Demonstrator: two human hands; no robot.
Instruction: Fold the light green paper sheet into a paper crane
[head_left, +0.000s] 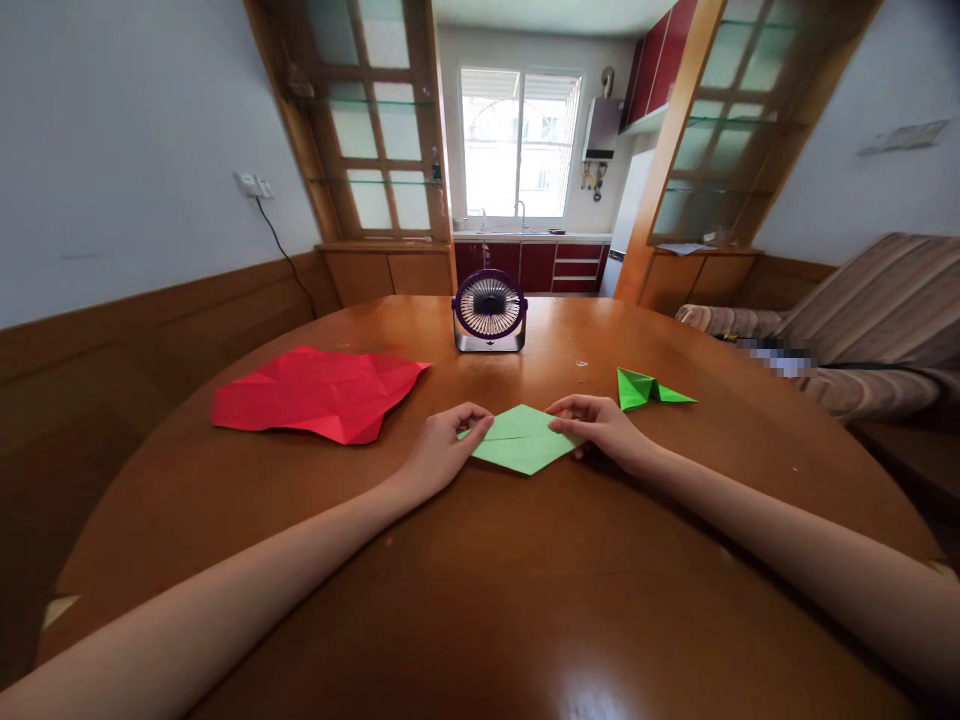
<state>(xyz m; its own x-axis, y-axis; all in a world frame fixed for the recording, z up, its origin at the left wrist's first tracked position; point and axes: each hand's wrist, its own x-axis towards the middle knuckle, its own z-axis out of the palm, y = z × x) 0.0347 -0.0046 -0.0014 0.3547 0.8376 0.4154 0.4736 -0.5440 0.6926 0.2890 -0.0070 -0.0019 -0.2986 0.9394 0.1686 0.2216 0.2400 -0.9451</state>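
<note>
Between my two hands is a folded light green sheet of paper (pixel 525 445), diamond-like in outline with a crease running across it. My left hand (pixel 448 445) pinches its left corner between thumb and fingers. At the right corner, my right hand (pixel 600 428) grips the paper, thumb on top and some fingers underneath. Left of my hands lies a creased red sheet of paper (pixel 322 393), spread out. A brighter green folded paper piece (pixel 649 390) with pointed ends rests beyond my right hand.
A small purple desk fan (pixel 490 308) stands on the wooden table (pixel 480 610) beyond the paper. A striped armchair (pixel 877 300) is off the table's right side. Further back are glass-paned cabinets and a kitchen window (pixel 521 145).
</note>
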